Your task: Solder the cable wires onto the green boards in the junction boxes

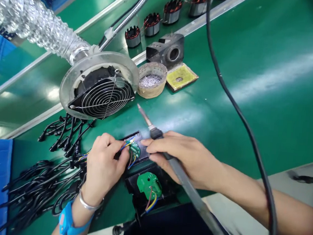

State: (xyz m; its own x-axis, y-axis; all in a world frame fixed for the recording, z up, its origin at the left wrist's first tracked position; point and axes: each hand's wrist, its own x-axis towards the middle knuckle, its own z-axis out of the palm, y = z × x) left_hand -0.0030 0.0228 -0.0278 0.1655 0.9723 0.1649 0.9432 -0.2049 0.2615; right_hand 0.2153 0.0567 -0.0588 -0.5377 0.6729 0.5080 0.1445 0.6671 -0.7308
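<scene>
My left hand (104,162) pinches thin coloured wires (126,144) by a small green circuit board (135,149) lying in a dark tray (143,153). My right hand (187,156) is wrapped round a soldering iron (156,133), whose bare tip points up and to the left, apart from the board. One or two of its fingers reach close to the tray's edge. Nearer to me, a second green circuit board (144,184) with brown, yellow and blue wires sits in a black holder (132,186). My left fingertips partly hide the wire ends.
A fume extractor fan (107,96) on a foil duct (41,23) hangs at left. Behind are a solder-filled bowl (151,89), yellow sponge (180,77), iron stand (164,52) and several motor stators (152,25). Black cables (41,180) lie left; the iron's cord (229,98) loops right.
</scene>
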